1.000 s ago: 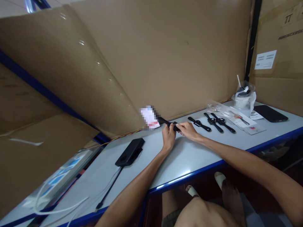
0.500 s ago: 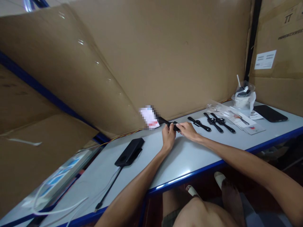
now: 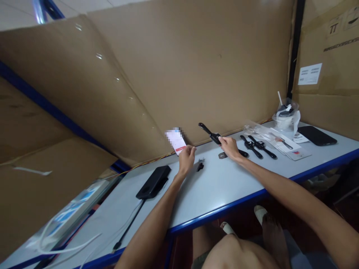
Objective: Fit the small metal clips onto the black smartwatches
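1. Black-handled tool (image 3: 214, 137): pinched in the right hand (image 3: 230, 148), its handle reaching out toward ten o'clock.
2. Left hand (image 3: 186, 160): fingers curled together; whether they pinch anything, I cannot tell.
3. Small black part (image 3: 200, 167): on the worktop (image 3: 215, 190), at the left hand's four o'clock.

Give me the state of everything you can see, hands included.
Left hand: fingers curled, contents unclear
Right hand: gripping black tool
Black tool: held, tilted
Other tools: lying down
Small black part: lying loose
Metal plate: lying flat
Lit phone: propped up, screen on
Dark phone-like slab: flat, unlit
Black box: lying, cable attached
Cup: bagged
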`<move>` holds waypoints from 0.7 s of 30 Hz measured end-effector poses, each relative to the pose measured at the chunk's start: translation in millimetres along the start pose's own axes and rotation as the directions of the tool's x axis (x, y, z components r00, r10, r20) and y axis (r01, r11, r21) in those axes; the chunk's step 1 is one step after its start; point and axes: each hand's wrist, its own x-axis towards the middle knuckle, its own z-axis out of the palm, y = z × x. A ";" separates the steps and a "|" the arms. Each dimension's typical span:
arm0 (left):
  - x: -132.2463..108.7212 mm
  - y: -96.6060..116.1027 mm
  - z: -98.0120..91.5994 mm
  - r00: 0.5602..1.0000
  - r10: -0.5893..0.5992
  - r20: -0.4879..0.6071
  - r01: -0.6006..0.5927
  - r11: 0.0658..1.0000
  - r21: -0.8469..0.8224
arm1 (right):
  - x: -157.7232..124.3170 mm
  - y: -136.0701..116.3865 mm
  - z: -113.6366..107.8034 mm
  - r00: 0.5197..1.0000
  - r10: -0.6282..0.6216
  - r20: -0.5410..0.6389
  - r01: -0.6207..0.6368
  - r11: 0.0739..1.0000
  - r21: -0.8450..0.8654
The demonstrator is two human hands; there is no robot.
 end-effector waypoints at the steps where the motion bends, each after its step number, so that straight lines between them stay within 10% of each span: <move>1: -0.5 -1.5 -0.5 0.999 0.011 0.031 -0.012 0.999 0.034 | 2.2 0.9 -1.8 1.000 0.010 -0.019 -0.010 1.000 -0.004; 11: 6.3 -12.2 -21.5 0.851 0.057 0.522 -0.127 0.987 0.100 | 4.1 6.1 -2.4 1.000 0.025 -0.015 -0.025 1.000 -0.018; 21: 5.7 -18.4 -16.4 0.847 0.097 0.523 -0.138 0.990 0.040 | 1.1 4.5 -1.3 0.999 0.040 0.016 -0.040 0.998 -0.046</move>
